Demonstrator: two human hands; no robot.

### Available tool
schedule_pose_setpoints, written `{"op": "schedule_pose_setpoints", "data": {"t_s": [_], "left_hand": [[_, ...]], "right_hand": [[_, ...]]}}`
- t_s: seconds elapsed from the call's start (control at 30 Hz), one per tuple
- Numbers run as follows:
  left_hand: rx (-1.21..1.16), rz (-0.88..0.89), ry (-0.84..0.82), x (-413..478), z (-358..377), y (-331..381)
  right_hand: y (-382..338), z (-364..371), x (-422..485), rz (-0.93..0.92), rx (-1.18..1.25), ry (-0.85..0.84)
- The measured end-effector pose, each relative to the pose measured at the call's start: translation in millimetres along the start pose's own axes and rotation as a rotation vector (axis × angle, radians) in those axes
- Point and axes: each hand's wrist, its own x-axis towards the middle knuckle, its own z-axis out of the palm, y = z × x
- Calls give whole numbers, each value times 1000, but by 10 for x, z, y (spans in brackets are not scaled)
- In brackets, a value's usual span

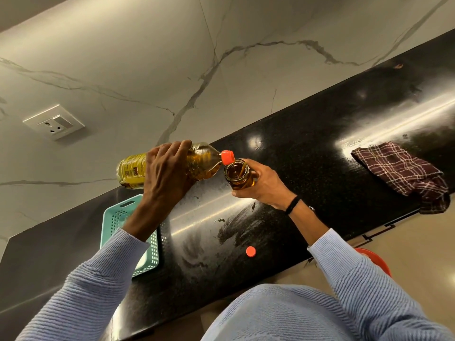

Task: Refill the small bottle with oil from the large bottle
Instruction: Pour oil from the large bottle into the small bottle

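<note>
The left hand [167,168] grips the tilted large bottle [172,164], pouring into the small bottle [238,174] clasped by the right hand [263,184] above the surface [307,153] — seemingly near full, so overflow threatens.

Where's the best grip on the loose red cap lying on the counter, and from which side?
Take the red cap by its rim, pinching opposite edges from straight above. It lies flat and alone on the black counter, a low round disc with open space around it, so probably only the rim offers purchase.
</note>
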Motion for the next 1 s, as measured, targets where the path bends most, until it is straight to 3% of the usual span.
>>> {"op": "schedule_pose_setpoints", "data": {"t_s": [1.0], "left_hand": [[-24, -5, -50, -53, 41, 13]], "right_hand": [[104, 127, -25, 43, 55, -41]]}}
